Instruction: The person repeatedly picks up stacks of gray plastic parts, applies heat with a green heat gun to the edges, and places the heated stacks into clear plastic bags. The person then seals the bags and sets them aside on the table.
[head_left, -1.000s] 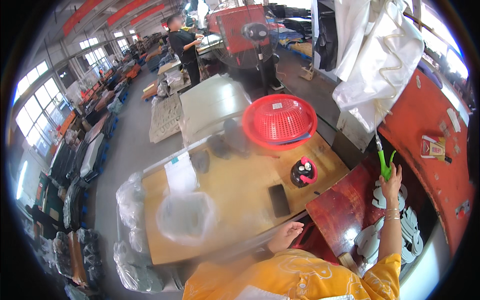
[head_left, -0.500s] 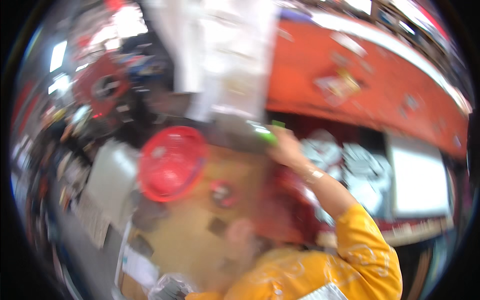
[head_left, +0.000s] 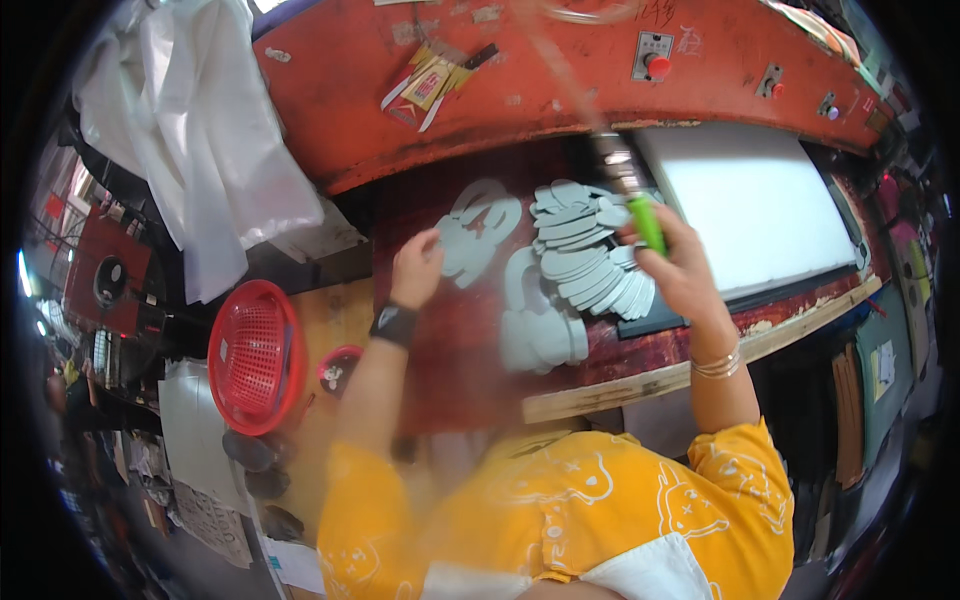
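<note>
My right hand (head_left: pixel 683 265) is closed around the green handle of a tool (head_left: pixel 646 222), whose dark, shiny shaft points up and away. The tool's far end is smeared by motion. Beneath and left of it lie stacks of pale grey cut-out pieces (head_left: pixel 590 250), fanned over one another. More pale looped pieces (head_left: pixel 480 232) rest on the dark red work surface (head_left: pixel 450 340) to the left. Beside these is my left hand (head_left: pixel 418 270), fingers curled, with nothing visible in them. Another pale piece (head_left: pixel 540 330) lies nearer to me.
A red machine beam (head_left: pixel 560 90) with a red push button spans the far side. A white slab (head_left: pixel 755 210) lies at the right, behind a wooden edge strip (head_left: pixel 640 385). At the left are a red plastic basket (head_left: pixel 255 355) and hanging clear plastic sheeting (head_left: pixel 190 130).
My view has swung to the right, bringing the pale pieces to the middle. The green-handled tool, still in my right hand, now points upward. My left hand has come up beside the looped pieces.
</note>
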